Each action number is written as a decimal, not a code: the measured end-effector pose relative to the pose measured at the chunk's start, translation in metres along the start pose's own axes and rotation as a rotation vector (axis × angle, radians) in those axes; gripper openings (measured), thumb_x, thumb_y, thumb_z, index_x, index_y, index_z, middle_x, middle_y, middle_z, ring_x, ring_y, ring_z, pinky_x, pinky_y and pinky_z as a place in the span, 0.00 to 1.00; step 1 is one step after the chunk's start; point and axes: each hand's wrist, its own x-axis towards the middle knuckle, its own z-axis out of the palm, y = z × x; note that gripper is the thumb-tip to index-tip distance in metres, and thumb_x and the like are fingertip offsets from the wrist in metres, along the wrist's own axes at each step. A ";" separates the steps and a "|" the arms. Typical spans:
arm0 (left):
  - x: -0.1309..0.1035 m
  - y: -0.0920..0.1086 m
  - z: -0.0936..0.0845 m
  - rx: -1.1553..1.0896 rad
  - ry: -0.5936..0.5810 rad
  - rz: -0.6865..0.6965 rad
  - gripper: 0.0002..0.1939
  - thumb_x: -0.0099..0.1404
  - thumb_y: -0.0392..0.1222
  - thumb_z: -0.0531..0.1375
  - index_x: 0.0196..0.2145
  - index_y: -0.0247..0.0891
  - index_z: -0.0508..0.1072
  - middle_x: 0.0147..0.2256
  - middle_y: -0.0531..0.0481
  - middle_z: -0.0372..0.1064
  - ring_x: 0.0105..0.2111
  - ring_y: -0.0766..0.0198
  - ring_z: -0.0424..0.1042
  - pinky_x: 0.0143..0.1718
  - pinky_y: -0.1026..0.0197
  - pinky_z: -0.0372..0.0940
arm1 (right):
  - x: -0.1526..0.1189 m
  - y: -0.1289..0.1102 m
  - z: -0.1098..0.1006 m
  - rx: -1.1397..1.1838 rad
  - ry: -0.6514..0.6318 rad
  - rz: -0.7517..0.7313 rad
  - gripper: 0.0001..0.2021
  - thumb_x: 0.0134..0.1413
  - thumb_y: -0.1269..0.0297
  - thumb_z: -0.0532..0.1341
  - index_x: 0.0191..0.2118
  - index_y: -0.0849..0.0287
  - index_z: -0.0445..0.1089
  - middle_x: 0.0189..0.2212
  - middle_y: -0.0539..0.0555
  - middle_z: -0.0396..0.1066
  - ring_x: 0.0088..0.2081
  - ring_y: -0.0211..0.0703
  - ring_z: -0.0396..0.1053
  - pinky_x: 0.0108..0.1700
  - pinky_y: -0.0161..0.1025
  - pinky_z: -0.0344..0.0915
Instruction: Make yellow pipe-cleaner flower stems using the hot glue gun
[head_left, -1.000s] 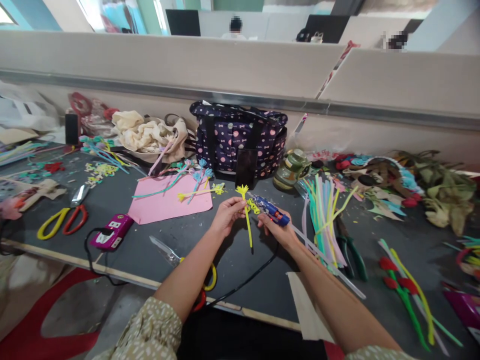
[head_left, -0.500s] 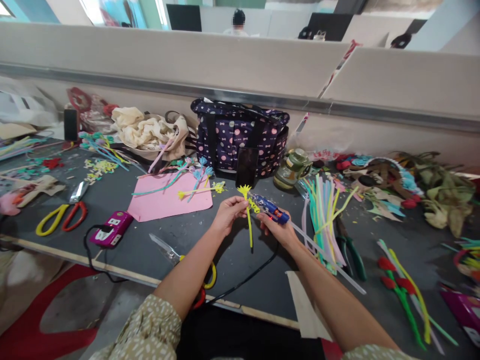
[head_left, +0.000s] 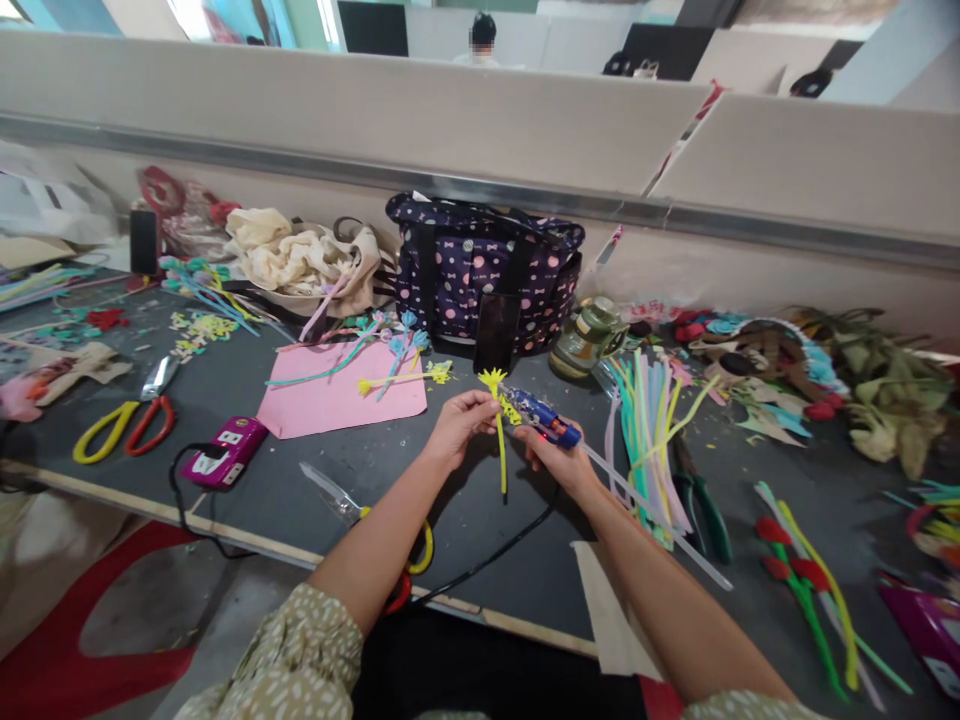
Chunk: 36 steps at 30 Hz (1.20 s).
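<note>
My left hand (head_left: 466, 425) pinches a yellow pipe-cleaner flower (head_left: 501, 440) just below its spiky head, and the stem hangs down toward the grey table (head_left: 465, 520). My right hand (head_left: 555, 455) is wrapped round a blue glue gun (head_left: 546, 418) with a clear glue stick (head_left: 652, 515) sticking out of its rear. The gun's nozzle end points at the flower, beside small yellow pieces. Whether the tip touches them is hard to tell. A black cord runs from the gun across the table to the front edge.
Scissors (head_left: 330, 492) lie partly under my left forearm. A pink sheet (head_left: 345, 400) with pipe-cleaner flowers is at left, a purple box (head_left: 229, 452) beyond. Behind stand a dark patterned bag (head_left: 465, 270), a phone (head_left: 496, 335) and a green jar (head_left: 585, 340). Pipe-cleaner bundles (head_left: 652, 440) lie right.
The view has shifted very slightly. Both hands hold the flower and the glue gun much as before.
</note>
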 end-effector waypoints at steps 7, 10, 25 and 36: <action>-0.001 0.000 0.001 0.008 -0.016 0.007 0.15 0.49 0.44 0.70 0.30 0.33 0.73 0.24 0.52 0.69 0.22 0.71 0.67 0.26 0.67 0.64 | -0.001 -0.002 0.001 -0.031 0.016 0.014 0.15 0.43 0.53 0.67 0.29 0.60 0.69 0.14 0.46 0.65 0.14 0.35 0.61 0.16 0.33 0.60; -0.002 0.001 0.001 0.014 -0.013 0.008 0.15 0.49 0.44 0.70 0.30 0.33 0.73 0.24 0.52 0.69 0.22 0.71 0.67 0.26 0.67 0.64 | -0.002 -0.002 0.001 -0.032 0.017 0.027 0.15 0.42 0.53 0.67 0.30 0.60 0.70 0.14 0.46 0.65 0.14 0.35 0.61 0.16 0.33 0.60; -0.002 0.002 0.002 0.020 -0.023 0.015 0.14 0.49 0.44 0.70 0.30 0.33 0.74 0.24 0.52 0.69 0.22 0.71 0.67 0.26 0.67 0.63 | -0.001 0.001 0.000 -0.085 0.035 0.015 0.13 0.42 0.55 0.68 0.29 0.60 0.70 0.13 0.45 0.64 0.13 0.35 0.61 0.15 0.32 0.59; -0.002 0.002 0.002 0.026 -0.026 0.014 0.13 0.50 0.44 0.69 0.30 0.34 0.73 0.24 0.53 0.69 0.23 0.71 0.67 0.27 0.66 0.64 | 0.000 0.005 -0.002 -0.108 0.037 -0.004 0.13 0.43 0.55 0.67 0.28 0.59 0.69 0.13 0.46 0.65 0.13 0.35 0.61 0.15 0.32 0.59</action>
